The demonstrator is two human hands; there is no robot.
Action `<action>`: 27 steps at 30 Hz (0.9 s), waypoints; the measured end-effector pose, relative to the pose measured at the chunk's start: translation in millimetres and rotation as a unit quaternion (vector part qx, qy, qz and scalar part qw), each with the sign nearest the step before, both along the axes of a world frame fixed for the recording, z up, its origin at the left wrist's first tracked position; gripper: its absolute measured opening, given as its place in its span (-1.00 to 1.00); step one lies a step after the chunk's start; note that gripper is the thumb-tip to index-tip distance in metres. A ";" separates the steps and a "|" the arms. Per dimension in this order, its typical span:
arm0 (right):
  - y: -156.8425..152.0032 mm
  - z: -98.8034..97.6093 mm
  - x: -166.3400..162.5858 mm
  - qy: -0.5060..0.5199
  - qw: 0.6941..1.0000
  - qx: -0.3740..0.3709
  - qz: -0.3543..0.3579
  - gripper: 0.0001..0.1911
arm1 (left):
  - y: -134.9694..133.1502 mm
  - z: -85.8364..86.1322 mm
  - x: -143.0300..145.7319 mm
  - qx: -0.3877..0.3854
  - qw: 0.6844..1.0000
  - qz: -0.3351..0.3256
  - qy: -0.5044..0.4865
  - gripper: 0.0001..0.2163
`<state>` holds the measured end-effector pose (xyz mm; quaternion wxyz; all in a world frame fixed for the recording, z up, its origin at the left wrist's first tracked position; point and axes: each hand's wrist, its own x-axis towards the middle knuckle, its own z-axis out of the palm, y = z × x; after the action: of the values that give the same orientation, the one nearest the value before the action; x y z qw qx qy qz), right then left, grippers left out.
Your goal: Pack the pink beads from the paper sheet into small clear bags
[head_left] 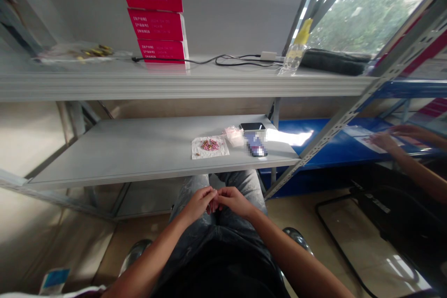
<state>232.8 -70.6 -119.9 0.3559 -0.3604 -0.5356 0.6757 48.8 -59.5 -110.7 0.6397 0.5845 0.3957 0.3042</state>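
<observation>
My left hand (pixel 201 200) and my right hand (pixel 233 199) meet fingertip to fingertip above my lap, just below the shelf edge. Both are closed in a pinch; whatever they hold, if anything, is too small or hidden to make out. On the lower grey shelf (pixel 139 146) in front of them lies a white paper sheet (pixel 223 151) bearing a small heap of pink and gold beads (pixel 210 145). A clear plastic bag (pixel 234 137) rests beside the paper, on its right.
Right of the bag are a black phone (pixel 253 126) and a second phone (pixel 256 145) with a blurred-out screen. The upper shelf (pixel 209 86) carries red boxes (pixel 160 25), a cable (pixel 223 59), and a yellow-capped bottle (pixel 296 51). Another person's hands (pixel 386 140) are at the blue shelf.
</observation>
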 end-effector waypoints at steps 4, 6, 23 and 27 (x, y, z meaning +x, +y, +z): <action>0.3 -0.6 2.4 0.017 1.000 -0.016 0.005 -0.59 | 0.1 1.7 -0.2 -0.021 1.000 -0.009 -0.012 -0.69; 0.2 -0.9 2.8 0.017 1.000 -0.021 0.002 -0.60 | -0.2 2.9 -0.3 -0.030 0.999 -0.016 -0.010 -0.70; 1.2 -6.9 2.8 0.017 0.999 -0.023 -0.022 -0.71 | 1.5 2.3 -2.6 -0.030 0.998 -0.042 0.026 -0.88; 2.9 -8.6 2.5 0.010 0.999 -0.006 -0.043 -0.71 | 0.0 2.8 -2.2 -0.011 0.998 -0.053 0.034 -0.85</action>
<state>235.3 -67.7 -128.6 0.3879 -0.3784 -0.5122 0.6663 46.6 -59.5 -107.9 0.6471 0.6079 0.3892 0.2454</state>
